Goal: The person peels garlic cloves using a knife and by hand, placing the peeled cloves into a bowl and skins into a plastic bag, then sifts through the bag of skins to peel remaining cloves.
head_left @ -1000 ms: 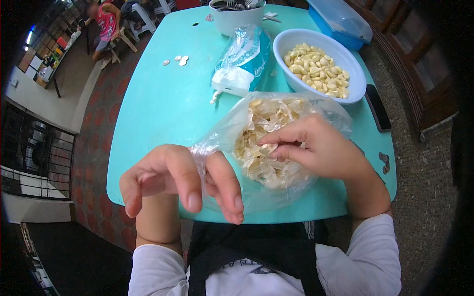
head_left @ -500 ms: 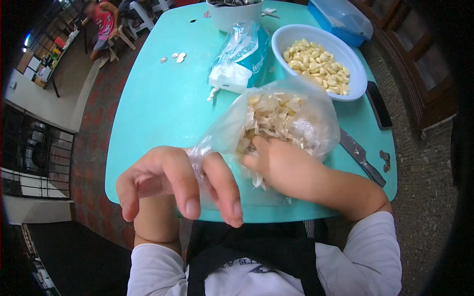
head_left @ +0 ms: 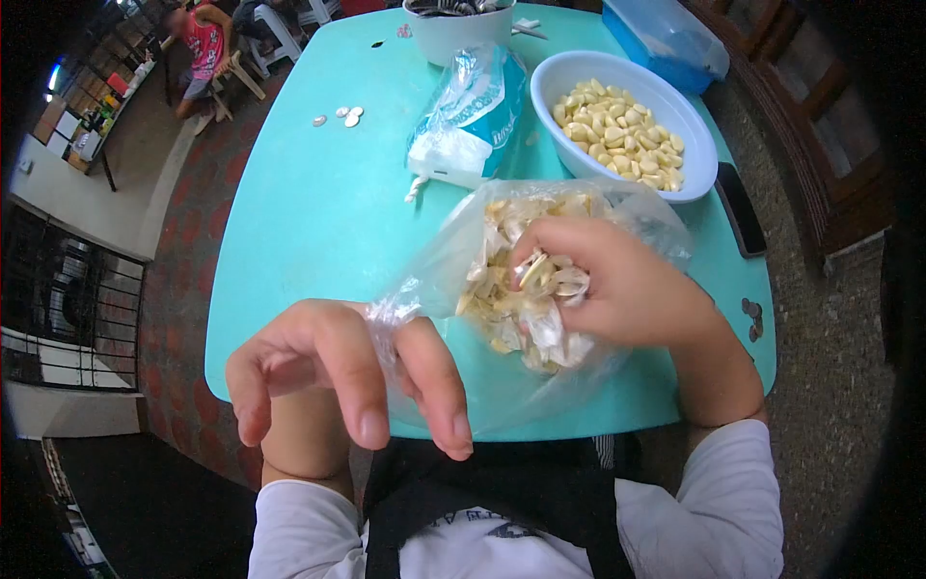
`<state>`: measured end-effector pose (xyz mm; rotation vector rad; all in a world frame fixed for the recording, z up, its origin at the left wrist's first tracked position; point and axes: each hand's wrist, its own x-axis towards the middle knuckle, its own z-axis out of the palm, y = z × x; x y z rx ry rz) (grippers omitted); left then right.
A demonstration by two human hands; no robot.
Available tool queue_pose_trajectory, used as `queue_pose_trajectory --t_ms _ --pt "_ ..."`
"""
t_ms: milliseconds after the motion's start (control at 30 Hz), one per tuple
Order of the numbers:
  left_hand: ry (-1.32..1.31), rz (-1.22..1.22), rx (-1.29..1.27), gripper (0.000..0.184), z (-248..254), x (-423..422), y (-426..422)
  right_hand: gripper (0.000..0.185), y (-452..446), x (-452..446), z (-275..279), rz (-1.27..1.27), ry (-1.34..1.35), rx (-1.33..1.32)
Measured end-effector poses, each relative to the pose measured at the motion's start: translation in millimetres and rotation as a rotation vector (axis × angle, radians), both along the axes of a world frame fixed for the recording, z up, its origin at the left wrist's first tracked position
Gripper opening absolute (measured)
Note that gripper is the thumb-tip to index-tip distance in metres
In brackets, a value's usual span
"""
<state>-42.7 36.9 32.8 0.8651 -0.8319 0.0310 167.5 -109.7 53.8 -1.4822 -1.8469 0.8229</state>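
Note:
A clear plastic bag [head_left: 439, 256] lies open on the turquoise table [head_left: 299, 222], with papery garlic skins [head_left: 502, 323] inside. The bag's gathered edge is pinched between fingers of my left hand [head_left: 352, 362], its other fingers spread and curled. Over the bag's mouth, my right hand [head_left: 612, 280] is closed around a clump of garlic skins [head_left: 548, 280]. Just behind the bag stands a pale blue basin [head_left: 701, 154] holding peeled garlic cloves [head_left: 617, 130].
A teal and clear plastic pack [head_left: 473, 116] lies behind the bag. Farther back are a white tub of utensils [head_left: 463, 34] and a blue lidded box [head_left: 666, 43]. Coins [head_left: 349, 116], a phone [head_left: 739, 207] and more coins [head_left: 752, 318] rest on the table. A person [head_left: 204, 53] sits far left.
My right hand has gone down into the bag and come back up, now with a larger clump of skins. The bag tipped up, then settled, covering the knife again.

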Motion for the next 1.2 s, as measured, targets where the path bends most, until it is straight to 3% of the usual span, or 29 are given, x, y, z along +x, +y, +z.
queue_pose_trajectory --t_ms 67,167,300,367,667,767,867,1067,1200 --pt "-0.001 0.002 -0.002 0.04 0 0 0 0.043 1 3 -6 0.066 0.404 -0.132" --pt "-0.079 -0.014 -0.062 0.052 -5 4 -4 0.053 3 10 -9 0.118 0.548 -0.173" --pt "-0.125 -0.014 -0.095 0.057 -8 5 -6 0.051 5 16 -7 0.069 0.669 -0.316" --pt "-0.057 0.001 -0.037 0.047 -3 2 -2 0.044 7 16 -6 0.023 0.727 -0.405" --pt "-0.005 0.023 -0.016 0.04 -2 -1 -2 0.028 10 17 -12 -0.075 0.746 -0.314" --pt "0.004 0.019 -0.016 0.039 -2 -1 -2 0.026 9 10 -3 -0.173 0.356 -0.246" --pt "-0.005 0.012 -0.016 0.039 -2 0 -3 0.026 8 9 -14 -0.132 0.297 -0.159" --pt "-0.031 -0.02 0.01 0.041 -2 3 1 0.024 -4 10 5 -0.266 -0.368 0.36" --pt "-0.031 -0.024 0.009 0.04 -2 3 1 0.025 -6 18 3 -0.288 -0.541 0.398"
